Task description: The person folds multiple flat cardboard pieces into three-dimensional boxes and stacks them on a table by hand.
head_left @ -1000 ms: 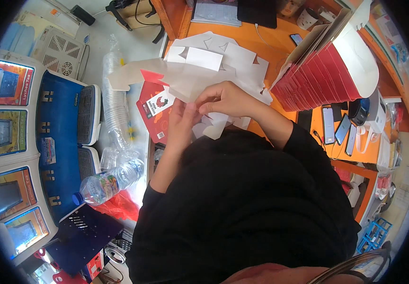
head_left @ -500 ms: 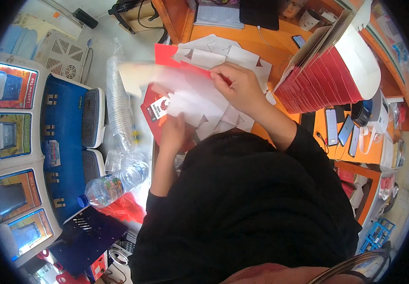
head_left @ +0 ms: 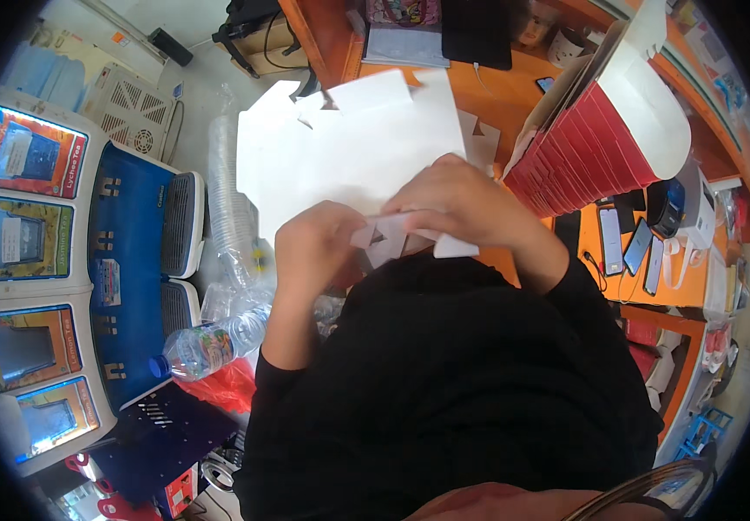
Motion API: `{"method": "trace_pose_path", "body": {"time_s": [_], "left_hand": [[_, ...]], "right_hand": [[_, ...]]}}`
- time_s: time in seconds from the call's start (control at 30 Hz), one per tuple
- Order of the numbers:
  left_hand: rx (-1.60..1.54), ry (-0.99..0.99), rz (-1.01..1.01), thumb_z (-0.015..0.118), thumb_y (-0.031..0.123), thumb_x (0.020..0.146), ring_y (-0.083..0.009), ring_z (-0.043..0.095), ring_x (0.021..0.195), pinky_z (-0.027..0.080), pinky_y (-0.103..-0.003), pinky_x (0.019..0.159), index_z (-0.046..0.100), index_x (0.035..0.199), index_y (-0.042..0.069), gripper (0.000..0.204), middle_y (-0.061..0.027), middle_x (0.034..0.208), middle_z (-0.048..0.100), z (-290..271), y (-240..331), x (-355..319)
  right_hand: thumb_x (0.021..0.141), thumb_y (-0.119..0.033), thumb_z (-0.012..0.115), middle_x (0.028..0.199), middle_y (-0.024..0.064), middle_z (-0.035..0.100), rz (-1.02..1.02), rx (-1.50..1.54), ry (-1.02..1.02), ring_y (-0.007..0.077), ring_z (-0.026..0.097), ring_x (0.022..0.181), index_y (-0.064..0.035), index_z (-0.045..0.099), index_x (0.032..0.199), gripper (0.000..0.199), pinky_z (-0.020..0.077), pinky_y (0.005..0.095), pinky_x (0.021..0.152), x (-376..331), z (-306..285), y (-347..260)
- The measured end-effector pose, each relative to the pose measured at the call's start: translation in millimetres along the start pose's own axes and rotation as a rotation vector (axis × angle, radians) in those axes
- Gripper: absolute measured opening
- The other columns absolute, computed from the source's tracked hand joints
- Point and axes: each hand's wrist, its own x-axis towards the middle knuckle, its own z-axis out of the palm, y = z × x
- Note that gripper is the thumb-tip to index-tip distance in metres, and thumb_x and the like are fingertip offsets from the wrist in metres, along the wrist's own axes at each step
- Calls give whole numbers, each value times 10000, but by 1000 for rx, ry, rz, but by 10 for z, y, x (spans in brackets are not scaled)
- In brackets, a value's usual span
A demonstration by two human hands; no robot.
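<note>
At the near edge of the white card sheet (head_left: 349,161), just in front of the torso, both hands are at work. Left hand (head_left: 314,243): fingers curled, pinching the near-edge flaps from the left. Right hand (head_left: 466,204): same from the right, thumb and fingers closed on the flap strip. Fingertips partly hidden, so can't tell exactly which crease each one has. Hands near each other, not pressed together; likely so the short strip between is controlled from both ends.

Sheet is plain side up, wide panel reaching away from the body, notched flaps at the far end. Near edge close to the body probably keeps the creases within easy reach. Can't tell how much of it rests on the orange desk (head_left: 514,91).

Right of it, another card piece (head_left: 483,143) pokes out from under. Beyond that, a stack of red cartons (head_left: 566,161) stands tilted, layers tight together, presumably to save desk space and sit in reach.

Further right: three phones (head_left: 610,241) side by side, clear of the card. Left: a long row of clear cups (head_left: 232,200), a plastic bottle (head_left: 206,347) lying on its side, then the drink dispenser (head_left: 123,291).
</note>
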Motion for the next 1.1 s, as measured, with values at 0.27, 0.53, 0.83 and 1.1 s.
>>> {"method": "trace_pose_path", "body": {"time_s": [0.27, 0.53, 0.83, 1.1], "left_hand": [[-915, 37, -402, 625, 182, 949, -95, 627, 783, 525, -261, 628, 689, 983, -36, 230, -37, 854, 689, 13, -3, 10], [-827, -49, -407, 630, 171, 935, -126, 612, 806, 479, -269, 769, 706, 974, -15, 204, -53, 832, 690, 58, 273, 19], [-227, 26, 303, 643, 89, 816, -257, 609, 825, 395, -397, 871, 725, 842, 105, 87, -59, 792, 679, -148, 166, 65], [-203, -143, 211, 609, 78, 841, -260, 618, 921, 336, -493, 1041, 689, 847, 88, 81, -49, 862, 681, -176, -18, -32]], "right_hand": [[738, -85, 740, 893, 14, 691, -61, 131, 510, 218, 613, 1037, -139, 687, 928, 205, 223, 527, 1121, -206, 2, 182], [720, -61, 733, 839, 6, 594, 74, -241, 473, 208, 572, 865, -144, 695, 766, 102, 419, 344, 865, 133, 110, -217], [820, -222, 737, 1372, 198, 425, 234, -245, 545, 310, 512, 1200, -143, 507, 1317, 553, 422, 360, 984, 127, 22, -48], [977, -267, 519, 1468, 241, 347, 401, 1084, 664, 288, 491, 1245, -128, 68, 1538, 732, 375, 403, 1048, 106, -26, 118]]}}
